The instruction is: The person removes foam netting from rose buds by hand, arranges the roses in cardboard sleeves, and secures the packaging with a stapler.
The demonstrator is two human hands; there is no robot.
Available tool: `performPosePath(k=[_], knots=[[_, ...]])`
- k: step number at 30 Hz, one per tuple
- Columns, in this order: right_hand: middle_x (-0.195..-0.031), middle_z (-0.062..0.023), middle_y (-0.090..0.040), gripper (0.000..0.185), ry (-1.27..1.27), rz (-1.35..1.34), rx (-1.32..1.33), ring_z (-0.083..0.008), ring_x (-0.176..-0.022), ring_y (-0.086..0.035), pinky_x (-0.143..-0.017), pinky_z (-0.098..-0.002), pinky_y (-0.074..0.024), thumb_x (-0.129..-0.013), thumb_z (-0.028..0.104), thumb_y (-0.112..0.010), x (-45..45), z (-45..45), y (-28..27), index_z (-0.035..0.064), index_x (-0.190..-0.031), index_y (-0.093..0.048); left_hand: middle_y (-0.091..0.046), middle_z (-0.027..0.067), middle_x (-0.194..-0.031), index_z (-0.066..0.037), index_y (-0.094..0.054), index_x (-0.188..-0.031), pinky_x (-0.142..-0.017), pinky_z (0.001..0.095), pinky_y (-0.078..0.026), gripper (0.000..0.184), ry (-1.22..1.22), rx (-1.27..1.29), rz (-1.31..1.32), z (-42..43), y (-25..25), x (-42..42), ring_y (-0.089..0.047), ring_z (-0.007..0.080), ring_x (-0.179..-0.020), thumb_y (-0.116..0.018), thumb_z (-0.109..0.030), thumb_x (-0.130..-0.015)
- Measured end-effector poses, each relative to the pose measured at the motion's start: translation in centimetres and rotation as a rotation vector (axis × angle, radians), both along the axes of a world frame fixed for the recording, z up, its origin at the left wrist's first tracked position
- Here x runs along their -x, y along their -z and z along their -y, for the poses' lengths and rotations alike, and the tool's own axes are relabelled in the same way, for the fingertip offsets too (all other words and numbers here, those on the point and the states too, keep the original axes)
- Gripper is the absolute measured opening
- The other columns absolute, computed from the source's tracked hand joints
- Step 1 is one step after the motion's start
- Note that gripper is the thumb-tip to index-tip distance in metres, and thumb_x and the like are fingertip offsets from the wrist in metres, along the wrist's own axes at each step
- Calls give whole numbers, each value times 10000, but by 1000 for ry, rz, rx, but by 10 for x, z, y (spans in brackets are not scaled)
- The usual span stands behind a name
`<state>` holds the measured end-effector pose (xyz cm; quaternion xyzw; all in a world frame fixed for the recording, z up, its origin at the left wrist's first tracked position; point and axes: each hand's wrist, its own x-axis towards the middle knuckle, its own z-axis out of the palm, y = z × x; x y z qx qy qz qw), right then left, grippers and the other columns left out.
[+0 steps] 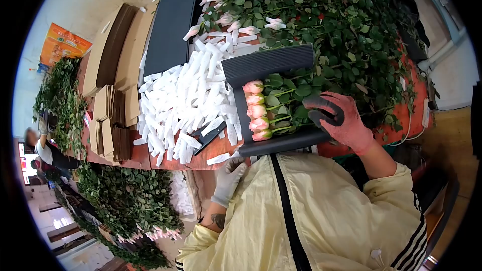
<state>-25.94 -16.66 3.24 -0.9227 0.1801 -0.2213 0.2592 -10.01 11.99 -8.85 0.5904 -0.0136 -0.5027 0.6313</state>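
Several pink roses [257,111] lie in a row on a dark corrugated sheet [268,64], their leafy stems pointing right. My right hand [337,118], in a red and black glove, is over the stems with its fingers curled; what they hold, if anything, is hidden. My left hand [229,178], in a whitish glove, is at the table's front edge beside the sheet's lower left corner, its fingers partly hidden. White foam sleeves [191,100] are heaped left of the sheet, with a small dark object [210,138] among them.
Folded cardboard [110,55] and a dark panel [173,25] stand at the left. A large pile of leafy stems [351,25] covers the back right. More roses [130,200] are at the lower left. A person [45,148] is at the far left.
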Motion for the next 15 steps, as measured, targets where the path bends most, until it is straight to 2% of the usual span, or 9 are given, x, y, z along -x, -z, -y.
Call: performPosePath(k=[1,3,4,8,10,11,13,14,15], knots=[[-1190,-86,-531,517,6,37,-13,-286,-1078,-499,-925,-369,-388,-672,113,-705,2,-1,2,92,-1162,-538,-616,36,-1016,-6,-534,-1147,-518,173,-399,380,-1,3,0,-2,1,1,-465,30,-577,-617,-260,-877],[-1200,-96,-526,540,11,22,-31,-282,-1084,-488,-939,-370,-391,-652,63,-705,4,-3,0,72,-1163,-528,-622,21,-956,-18,-549,-1118,-437,156,-314,352,159,0,-62,4,-28,-1,-381,15,-496,-623,-259,-871],[-1209,-105,-520,565,14,6,-50,-278,-1090,-477,-954,-370,-394,-632,13,-705,6,-5,-2,53,-1163,-517,-610,-4,-875,-26,-562,-1084,-435,151,-314,324,195,20,-119,5,-34,-1,-391,12,-498,-630,-256,-866],[-1215,-108,-516,565,27,-54,-20,-276,-1096,-480,-953,-367,-394,-631,13,-699,10,-10,-6,54,-1166,-520,-586,-22,-755,-29,-587,-1016,-435,150,-296,299,189,4,-229,-4,-27,-2,-377,8,-479,-645,-273,-855],[-1249,-127,-484,589,26,-111,-106,-285,-1126,-472,-966,-366,-389,-618,30,-704,12,-11,-8,57,-1176,-517,-550,-35,-688,-38,-594,-927,-450,159,-312,275,439,-113,-131,-5,-35,-4,-414,6,-525,-658,-293,-843],[-1249,-127,-484,589,26,-111,-103,-285,-1126,-472,-966,-366,-389,-618,30,-704,14,-13,-10,57,-1176,-517,-550,-35,-688,-38,-594,-927,-450,159,-312,275,440,-111,-130,-6,-41,-5,-414,6,-525,-658,-293,-843],[-1235,-102,-496,608,-183,-10,-165,-290,-1129,-463,-961,-371,-375,-629,160,-754,21,-17,-19,73,-1188,-531,-527,-32,-631,-52,-590,-815,-438,174,-303,255,513,21,93,-8,-64,-7,-406,18,-498,-654,-297,-846],[-1239,-117,-491,617,-397,43,-265,-285,-1149,-453,-969,-377,-368,-644,280,-742,20,-15,-33,74,-1189,-539,-527,-25,-619,-42,-591,-783,-439,184,-309,314,487,14,75,-5,-94,-10,-410,28,-487,-619,-343,-865],[-1239,-117,-491,617,-400,43,-257,-285,-1149,-453,-969,-377,-368,-644,280,-742,16,-19,-54,74,-1189,-539,-527,-25,-619,-42,-591,-783,-439,184,-309,314,484,21,79,-2,-110,-16,-410,28,-487,-619,-343,-865]])
